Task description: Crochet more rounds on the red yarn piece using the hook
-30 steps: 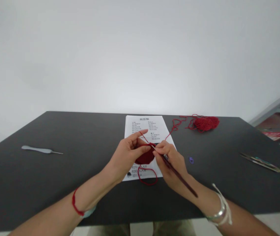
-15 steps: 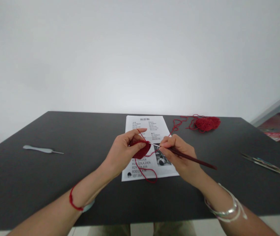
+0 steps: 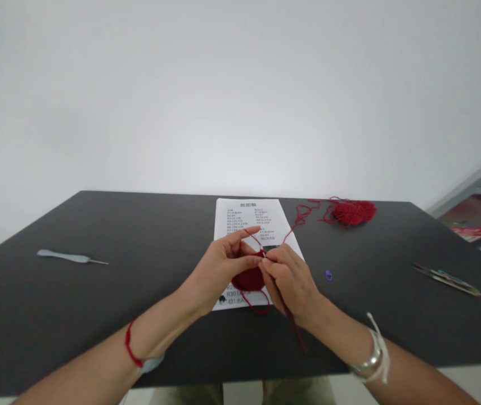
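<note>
A small dark red crocheted piece is pinched in my left hand, whose index finger points forward with red yarn over it. My right hand is closed on a crochet hook with a dark red-brown handle, which slants down toward the table's front edge. The hook's tip meets the top edge of the piece, where the fingers of both hands come together and partly hide it. Beneath the hands lies a printed sheet. A strand of yarn runs back toward the red yarn ball.
On the dark table, a grey-handled hook lies at the left. A small purple clip is right of my right hand. Scissors lie farther right. A white wall stands behind.
My right hand has moved left against my left hand, and its hook has swung to point more steeply down toward the front. The crocheted piece sits slightly lower. The purple clip has come into view.
</note>
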A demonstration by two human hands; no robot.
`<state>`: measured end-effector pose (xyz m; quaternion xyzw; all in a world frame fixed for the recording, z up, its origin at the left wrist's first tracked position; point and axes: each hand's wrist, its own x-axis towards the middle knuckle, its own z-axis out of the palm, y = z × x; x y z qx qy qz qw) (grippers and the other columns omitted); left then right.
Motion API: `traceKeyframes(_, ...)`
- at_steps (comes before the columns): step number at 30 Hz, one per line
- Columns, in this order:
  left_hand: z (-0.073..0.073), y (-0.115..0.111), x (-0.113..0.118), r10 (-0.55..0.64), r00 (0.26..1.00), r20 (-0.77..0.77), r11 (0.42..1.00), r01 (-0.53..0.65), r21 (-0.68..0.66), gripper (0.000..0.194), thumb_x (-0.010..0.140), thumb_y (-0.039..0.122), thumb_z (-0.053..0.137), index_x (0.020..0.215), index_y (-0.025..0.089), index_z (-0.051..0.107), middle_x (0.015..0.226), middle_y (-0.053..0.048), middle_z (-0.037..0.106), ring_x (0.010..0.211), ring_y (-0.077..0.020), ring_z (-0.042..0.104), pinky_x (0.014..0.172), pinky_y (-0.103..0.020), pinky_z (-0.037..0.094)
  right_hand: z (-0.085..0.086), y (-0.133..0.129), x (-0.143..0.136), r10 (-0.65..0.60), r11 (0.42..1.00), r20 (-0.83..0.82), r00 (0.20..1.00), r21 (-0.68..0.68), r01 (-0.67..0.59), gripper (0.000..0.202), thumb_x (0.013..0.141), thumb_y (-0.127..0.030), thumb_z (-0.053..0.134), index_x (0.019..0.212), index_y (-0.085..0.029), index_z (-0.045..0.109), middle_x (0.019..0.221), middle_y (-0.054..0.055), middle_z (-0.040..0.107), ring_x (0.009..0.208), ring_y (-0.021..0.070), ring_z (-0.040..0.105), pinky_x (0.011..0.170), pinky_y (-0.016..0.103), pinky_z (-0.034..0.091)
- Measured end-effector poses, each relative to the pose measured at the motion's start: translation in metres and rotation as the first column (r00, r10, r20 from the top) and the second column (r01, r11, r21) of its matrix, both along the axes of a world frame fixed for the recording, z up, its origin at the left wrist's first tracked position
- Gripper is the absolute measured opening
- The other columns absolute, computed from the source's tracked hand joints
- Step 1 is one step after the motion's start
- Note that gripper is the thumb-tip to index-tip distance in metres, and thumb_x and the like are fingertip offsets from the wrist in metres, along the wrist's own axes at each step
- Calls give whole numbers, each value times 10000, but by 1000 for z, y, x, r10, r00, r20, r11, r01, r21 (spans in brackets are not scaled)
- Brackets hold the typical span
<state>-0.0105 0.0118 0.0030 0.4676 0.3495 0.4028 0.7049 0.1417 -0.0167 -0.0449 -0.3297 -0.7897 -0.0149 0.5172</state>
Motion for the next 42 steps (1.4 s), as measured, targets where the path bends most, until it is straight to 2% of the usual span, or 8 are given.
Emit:
traceKeyframes(3,2,1,-2,-46,996,80,993,54,-100,512,591,117,783,1088,133,662,625,43,615,577,-74,539,607,-215,395,1,1,3,26,995,35,999,98,-30,204,847,-55,535,937,-236,509,790,21,561,699,167,497,617,311,426)
traceKeyframes(5,3,3,-6,-66,992,103,987,80,-138,487,581,104,787,1054,139,678,659,25,628,606,-80,560,616,-211,400,4,4,4,136,988,-109,985,-51,-143,176,858,-81,537,920,-243,506,801,7,556,678,143,509,581,276,426)
traceKeyframes(8,3,8,-13,-68,992,108,987,83,-138,466,593,82,773,1047,136,678,674,27,613,594,-65,546,596,-192,396,9,10,7,212,842,-495,843,-346,-415,105,866,-154,564,849,-236,502,793,-14,547,583,102,489,489,230,383)
traceKeyframes(11,4,13,-19,-71,993,93,991,81,-106,447,609,73,758,1044,125,672,664,37,590,565,-52,523,566,-178,392,13,14,11,224,703,-692,686,-373,-606,109,840,-199,622,802,-222,522,743,-28,538,533,87,451,461,222,342)
traceKeyframes(23,5,21,-36,-332,941,58,931,337,-142,426,633,49,728,1051,110,666,696,16,611,579,-60,550,547,-169,403,29,12,24,264,591,-677,687,-449,-670,131,767,-124,704,750,-204,601,722,-17,587,564,86,461,490,224,330)
traceKeyframes(30,9,24,-44,-478,878,33,864,477,-161,397,615,65,731,1008,111,696,681,24,582,586,-60,539,525,-161,392,28,13,31,299,438,-716,630,-484,-757,128,765,-112,712,762,-201,620,731,-14,605,565,82,475,500,225,340)
traceKeyframes(37,2,17,-33,-347,937,-29,936,345,-70,365,625,101,750,984,131,694,700,26,595,576,-50,521,531,-165,375,33,10,14,136,272,-892,431,-385,-882,194,745,-219,735,697,-185,550,605,-37,570,469,71,441,418,196,306)
traceKeyframes(42,2,8,-19,-91,988,-122,988,105,115,443,665,147,744,1094,147,634,666,41,595,608,-86,548,596,-211,405,27,8,-1,-2,443,-908,419,-376,-814,192,765,-240,711,708,-193,534,597,-39,593,500,86,501,449,202,390)
